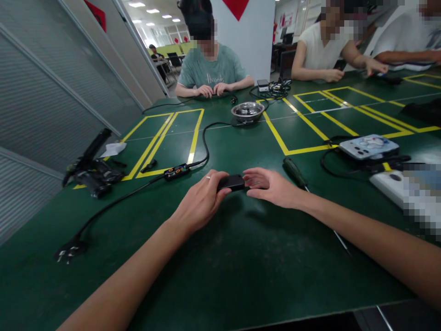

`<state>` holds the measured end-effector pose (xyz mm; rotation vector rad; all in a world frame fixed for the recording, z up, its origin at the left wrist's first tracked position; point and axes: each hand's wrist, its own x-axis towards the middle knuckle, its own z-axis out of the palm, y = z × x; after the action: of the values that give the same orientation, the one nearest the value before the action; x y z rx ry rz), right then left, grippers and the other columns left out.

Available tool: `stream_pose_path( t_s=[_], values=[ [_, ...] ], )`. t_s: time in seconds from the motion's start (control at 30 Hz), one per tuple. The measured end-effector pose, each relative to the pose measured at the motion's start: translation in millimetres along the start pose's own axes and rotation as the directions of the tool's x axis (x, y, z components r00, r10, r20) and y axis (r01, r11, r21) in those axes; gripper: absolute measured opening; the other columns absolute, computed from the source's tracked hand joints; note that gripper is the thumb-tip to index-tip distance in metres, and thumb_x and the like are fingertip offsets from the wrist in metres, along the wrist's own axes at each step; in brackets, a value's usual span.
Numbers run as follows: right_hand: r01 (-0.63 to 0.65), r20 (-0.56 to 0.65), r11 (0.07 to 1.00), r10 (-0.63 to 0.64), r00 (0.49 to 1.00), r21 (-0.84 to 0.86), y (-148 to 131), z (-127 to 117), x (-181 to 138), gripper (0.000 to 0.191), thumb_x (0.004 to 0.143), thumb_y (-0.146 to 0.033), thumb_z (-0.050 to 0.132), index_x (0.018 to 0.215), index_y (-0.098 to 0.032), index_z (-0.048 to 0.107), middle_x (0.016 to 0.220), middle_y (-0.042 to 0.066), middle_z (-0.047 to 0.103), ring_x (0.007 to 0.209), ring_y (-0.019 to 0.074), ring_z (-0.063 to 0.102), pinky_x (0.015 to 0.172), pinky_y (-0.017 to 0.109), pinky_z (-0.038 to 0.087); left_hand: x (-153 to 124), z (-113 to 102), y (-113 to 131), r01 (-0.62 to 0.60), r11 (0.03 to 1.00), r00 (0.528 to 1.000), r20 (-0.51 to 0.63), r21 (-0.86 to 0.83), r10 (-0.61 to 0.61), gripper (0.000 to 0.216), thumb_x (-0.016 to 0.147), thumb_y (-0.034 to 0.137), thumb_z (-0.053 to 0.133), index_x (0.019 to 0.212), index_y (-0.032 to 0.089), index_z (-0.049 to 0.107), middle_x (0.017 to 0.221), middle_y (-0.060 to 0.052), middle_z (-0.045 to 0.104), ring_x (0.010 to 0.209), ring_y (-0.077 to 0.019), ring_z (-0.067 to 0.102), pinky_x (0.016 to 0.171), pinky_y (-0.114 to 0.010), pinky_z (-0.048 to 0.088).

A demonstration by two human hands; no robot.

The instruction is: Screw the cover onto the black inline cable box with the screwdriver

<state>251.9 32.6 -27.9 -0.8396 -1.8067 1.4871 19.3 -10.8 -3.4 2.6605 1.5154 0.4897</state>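
My left hand [203, 197], with a ring on one finger, grips a small black plastic case [231, 183] just above the green table. At the case's right end is my right hand [267, 186], its thumb and fingers apart with a gap between them. A screwdriver [292, 171] with a dark green handle lies beyond my right wrist, its shaft passing under my forearm. Farther left, an opened inline cable box [177, 172] shows its inner parts on a black power cord. That cord ends in a three-pin plug [70, 250] at the near left.
A steel bowl [248, 111] holding small parts stands mid-table. Black clamp-like gear [93, 170] lies left, phones [369, 146] and a white device [396, 188] right. Yellow tape [303, 149] marks the green table [220, 276]. Several people sit across, one handling a cable.
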Motion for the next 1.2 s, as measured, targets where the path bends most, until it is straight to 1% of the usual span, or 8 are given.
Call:
stream_pose_path(
  t_s=[0.1, 0.2, 0.57, 0.7, 0.77, 0.87, 1.03, 1.2],
  values=[
    [-0.021, 0.053, 0.996, 0.017, 0.998, 0.09, 7, -6, -1, 0.068, 0.073, -0.027, 0.079, 0.134, -0.02, 0.049, 0.129, 0.011, 0.063, 0.113, 0.0214, 0.064, 0.105, 0.047, 0.047, 0, 6, 4, -0.041, 0.996, 0.999, 0.009, -0.077, 0.042, 0.031, 0.101, 0.037, 0.038, 0.127, 0.019, 0.037, 0.117, -0.011, 0.053, 0.096, -0.0235, 0.06, 0.083, -0.039, 0.051],
    [0.016, 0.11, 0.998, -0.023, 0.994, 0.059, 9, -8, -8, 0.055, 0.075, -0.025, 0.077, 0.125, -0.018, 0.058, 0.123, 0.009, 0.066, 0.114, 0.0206, 0.063, 0.108, 0.044, 0.044, 1, 13, 9, -0.087, 0.987, 0.996, 0.005, -0.134, 0.088, 0.032, 0.1, 0.038, 0.042, 0.126, 0.02, 0.037, 0.118, -0.011, 0.052, 0.096, -0.0227, 0.061, 0.083, -0.038, 0.051],
    [-0.044, 0.021, 0.93, 0.039, 0.999, 0.365, 12, -23, -9, 0.049, 0.073, -0.018, 0.077, 0.119, -0.021, 0.061, 0.127, 0.007, 0.064, 0.117, 0.0193, 0.061, 0.111, 0.043, 0.038, 0, 12, -10, -0.149, 0.978, 0.989, -0.018, -0.145, 0.148, 0.062, 0.091, 0.046, 0.058, 0.139, 0.022, 0.028, 0.131, -0.015, 0.051, 0.118, -0.0287, 0.055, 0.097, -0.046, 0.048],
    [-0.07, -0.067, 0.792, 0.139, 0.988, 0.607, 13, -30, -10, 0.046, 0.071, -0.015, 0.078, 0.113, -0.022, 0.059, 0.132, 0.008, 0.061, 0.119, 0.0218, 0.06, 0.107, 0.046, 0.043, 0, -3, -45, -0.054, 0.998, 0.995, -0.085, 0.034, 0.057, 0.047, 0.095, 0.041, 0.051, 0.136, 0.021, 0.038, 0.134, -0.013, 0.051, 0.124, -0.028, 0.051, 0.104, -0.045, 0.043],
    [-0.061, -0.105, 0.73, 0.179, 0.978, 0.68, 12, -33, -9, 0.041, 0.074, -0.017, 0.076, 0.11, -0.021, 0.058, 0.126, 0.008, 0.065, 0.116, 0.0216, 0.062, 0.107, 0.045, 0.043, -1, -11, -73, 0.104, 0.991, 0.986, -0.14, 0.087, -0.091, 0.037, 0.097, 0.041, 0.047, 0.127, 0.02, 0.048, 0.127, -0.01, 0.054, 0.114, -0.0239, 0.057, 0.1, -0.039, 0.046],
    [-0.031, -0.176, 0.672, 0.238, 0.955, 0.74, 12, -38, -8, 0.028, 0.082, -0.028, 0.07, 0.107, -0.019, 0.059, 0.11, 0.008, 0.071, 0.109, 0.0214, 0.065, 0.104, 0.044, 0.046, -7, -19, -118, 0.382, 0.916, 0.913, -0.209, 0.126, -0.351, 0.038, 0.098, 0.044, 0.04, 0.122, 0.017, 0.052, 0.121, -0.01, 0.056, 0.102, -0.0207, 0.059, 0.091, -0.034, 0.048],
    [0.032, -0.299, 0.661, 0.296, 0.907, 0.75, 12, -43, -5, 0.019, 0.086, -0.035, 0.065, 0.097, -0.02, 0.058, 0.091, 0.006, 0.072, 0.095, 0.0209, 0.069, 0.091, 0.039, 0.053, -21, -17, -171, 0.48, 0.865, 0.875, -0.145, 0.145, -0.461, 0.045, 0.093, 0.049, 0.048, 0.116, 0.013, 0.059, 0.112, -0.012, 0.06, 0.097, -0.0247, 0.058, 0.088, -0.039, 0.047],
    [0.023, -0.371, 0.699, 0.351, 0.86, 0.715, 7, -42, -4, 0.019, 0.091, -0.035, 0.058, 0.1, -0.019, 0.057, 0.088, 0.008, 0.073, 0.081, 0.0201, 0.07, 0.076, 0.035, 0.056, -28, -10, -186, 0.487, 0.864, 0.873, -0.113, 0.127, -0.475, 0.045, 0.094, 0.051, 0.044, 0.112, 0.014, 0.063, 0.11, -0.01, 0.062, 0.101, -0.0243, 0.057, 0.09, -0.036, 0.046]
  ],
)
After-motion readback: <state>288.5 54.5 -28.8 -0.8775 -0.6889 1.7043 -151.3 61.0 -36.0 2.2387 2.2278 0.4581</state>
